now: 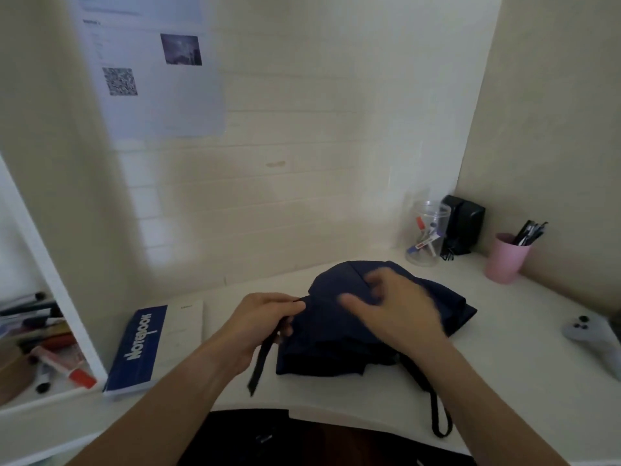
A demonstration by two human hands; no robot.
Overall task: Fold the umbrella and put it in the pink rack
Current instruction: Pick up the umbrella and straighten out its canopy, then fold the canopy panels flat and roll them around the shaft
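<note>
While the left hand [265, 317] pinches the umbrella's closing strap [260, 361] between thumb and fingers at the cloth's left edge, the strap's loose end hangs down toward the desk's front edge. The right hand [389, 304] lies on top of the dark blue umbrella [336, 334], fingers curled and pressing the bunched cloth; it is blurred, so how firmly it grips I cannot tell. The one umbrella lies collapsed but loosely bundled on the white desk [504, 364], near the middle of the front edge, its long axis running from front-left to back-right. One black wrist loop [437, 415] trails from the near end over the front edge.

One pink cup [507, 260] stands toward the desk's right edge near the back, holding several dark pens, too tightly packed to count. Just left of it, at the back right corner, stand one clear jar [426, 237] with a few markers and one black box [465, 227] behind it. One grey game controller [594, 334] rests at the right edge. One blue notebook [141, 348] lies by the left edge, beside a shelf [43, 344] of loose markers.
</note>
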